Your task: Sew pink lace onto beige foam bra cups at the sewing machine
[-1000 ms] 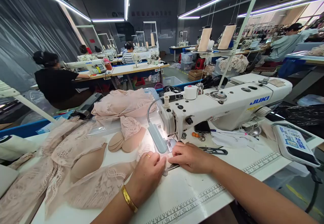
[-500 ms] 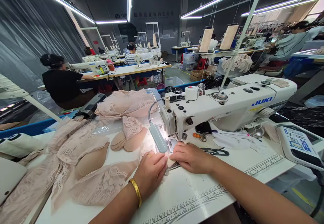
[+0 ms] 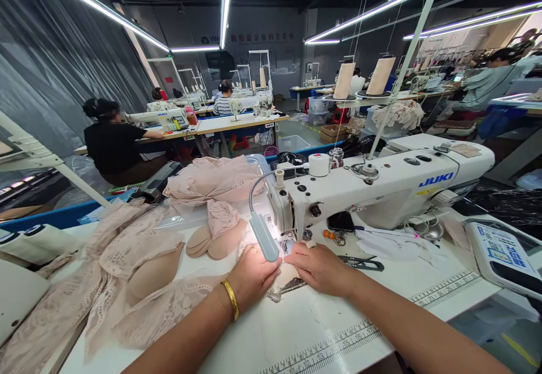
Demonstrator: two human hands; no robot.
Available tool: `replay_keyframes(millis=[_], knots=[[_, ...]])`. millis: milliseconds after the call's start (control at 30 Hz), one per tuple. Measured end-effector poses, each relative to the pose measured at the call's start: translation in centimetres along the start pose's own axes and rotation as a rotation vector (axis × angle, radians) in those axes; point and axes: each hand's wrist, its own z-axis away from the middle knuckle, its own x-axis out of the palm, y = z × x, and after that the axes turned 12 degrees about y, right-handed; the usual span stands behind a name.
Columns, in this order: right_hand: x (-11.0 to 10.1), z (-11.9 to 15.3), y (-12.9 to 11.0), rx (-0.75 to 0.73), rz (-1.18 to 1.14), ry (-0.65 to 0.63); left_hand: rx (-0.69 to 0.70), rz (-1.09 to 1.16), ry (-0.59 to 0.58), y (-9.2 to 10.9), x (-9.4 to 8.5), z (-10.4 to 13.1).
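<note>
Beneath the needle end of a white sewing machine (image 3: 372,188), a pale beige fabric piece (image 3: 282,281) lies flat on the table. My left hand (image 3: 254,275), with a gold bangle, presses it with closed fingers at the left of the needle area. Close by on the right, my right hand (image 3: 319,268) pinches the same piece, its fingertips almost meeting the left ones. A grey lamp (image 3: 265,237) on a bendy neck lights the spot and hides part of the needle area. What lies under my fingertips is hidden.
Beige lace pieces (image 3: 135,244) and bra cups (image 3: 199,237) lie to the left. Right of the needle are black thread snips (image 3: 362,262), a phone (image 3: 340,221), white cloth (image 3: 393,244) and a control box (image 3: 506,255). Co-workers sit at other machines, one in black (image 3: 114,143).
My view has tilted up slightly, so the scene sits lower. My hands stay at the needle area, and more of the beige fabric shows between and below them.
</note>
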Motion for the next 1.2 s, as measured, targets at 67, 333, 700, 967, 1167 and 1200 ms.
replay_keyframes(millis=[67, 333, 700, 967, 1167, 1200], knots=[[0.0, -0.1, 0.0, 0.004, 0.032, 0.026, 0.006, 0.006, -0.003, -0.6, 0.3, -0.1], [0.1, -0.1, 0.1, 0.026, 0.093, 0.028, 0.025, 0.047, -0.064, -1.6, 0.6, -1.0], [-0.1, -0.3, 0.0, 0.027, 0.081, 0.057, -0.022, -0.029, -0.070, -1.9, 0.6, -1.3], [0.2, 0.1, 0.0, 0.068, -0.017, 0.102, -0.097, -0.038, 0.001, -1.0, 0.1, -1.7], [-0.6, 0.1, -4.0, 0.444, -0.714, 0.027, -0.122, 0.019, 0.076, 2.9, -2.4, 1.2], [-0.5, 0.1, -5.1, 0.545, -0.893, 0.007, -0.137, 0.048, 0.079, 3.8, -3.1, 2.2]])
